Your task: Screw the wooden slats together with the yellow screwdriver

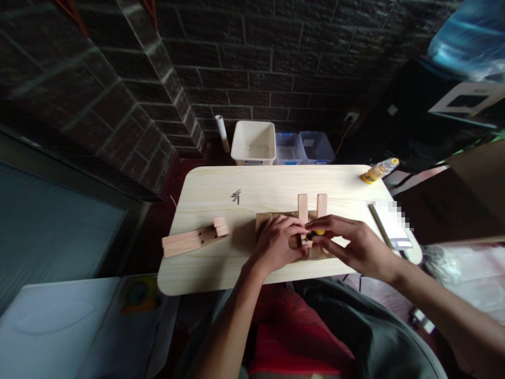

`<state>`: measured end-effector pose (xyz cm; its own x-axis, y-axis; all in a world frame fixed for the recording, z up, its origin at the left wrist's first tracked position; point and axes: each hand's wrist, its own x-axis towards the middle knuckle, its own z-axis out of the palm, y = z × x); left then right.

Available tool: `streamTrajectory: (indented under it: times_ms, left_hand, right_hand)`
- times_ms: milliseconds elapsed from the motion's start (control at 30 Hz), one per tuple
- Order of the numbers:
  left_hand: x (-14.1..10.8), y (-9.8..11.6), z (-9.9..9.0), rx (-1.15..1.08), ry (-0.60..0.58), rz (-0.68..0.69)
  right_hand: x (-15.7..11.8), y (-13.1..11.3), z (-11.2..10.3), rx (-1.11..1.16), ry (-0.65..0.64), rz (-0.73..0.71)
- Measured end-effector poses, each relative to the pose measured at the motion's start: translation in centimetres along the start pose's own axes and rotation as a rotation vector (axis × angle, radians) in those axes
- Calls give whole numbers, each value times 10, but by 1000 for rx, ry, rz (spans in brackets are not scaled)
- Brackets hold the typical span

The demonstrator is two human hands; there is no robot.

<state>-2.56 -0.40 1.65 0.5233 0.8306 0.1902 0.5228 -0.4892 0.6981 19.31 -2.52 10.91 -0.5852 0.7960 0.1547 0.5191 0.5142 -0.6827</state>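
My right hand (353, 241) pinches a small screwdriver (320, 232) by its yellow and black handle; the tip is hidden. It points down at two pale wooden slats (302, 208) lying side by side, their far ends sticking out past a brown cardboard piece (265, 218). My left hand (278, 239) is closed around the nearer part of the left slat, thumb and fingers pressing it from either side. Between the two hands the fingertips almost meet, so the working spot is partly covered.
On the table (209, 184) lie a pile of dark screws (235, 196) and a joined wooden piece (193, 239) with dark holes. A clear yellow-capped bottle (381, 170) stands back right, near a phone-like flat object (389, 226). Beyond the table are a white bin (253, 126) and blue-grey bins (315, 138).
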Motion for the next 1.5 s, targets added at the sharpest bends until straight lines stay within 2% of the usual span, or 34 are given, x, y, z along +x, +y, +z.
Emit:
streamTrajectory:
  times_ms: [267,500,700,1133,1233,1500]
  left_hand:
    - [0,-4,3,-10,-2,25]
    - [0,-4,3,-13,-13,16]
    - [-1,-3,3,-2,0,31]
    - [0,-4,4,11,4,35]
    - [0,-3,3,18,1,37]
    - [0,-2,4,53,32,51]
  right_hand:
    - [2,-6,-11,-90,-123,-103]
    - [15,-11,-30,-285,-136,-197]
    - [24,-14,-29,-332,-170,-249]
    - [30,-12,-16,-424,-224,-89]
    - [30,-18,-16,-480,-234,-51]
    - [47,-41,-27,-682,-384,-5]
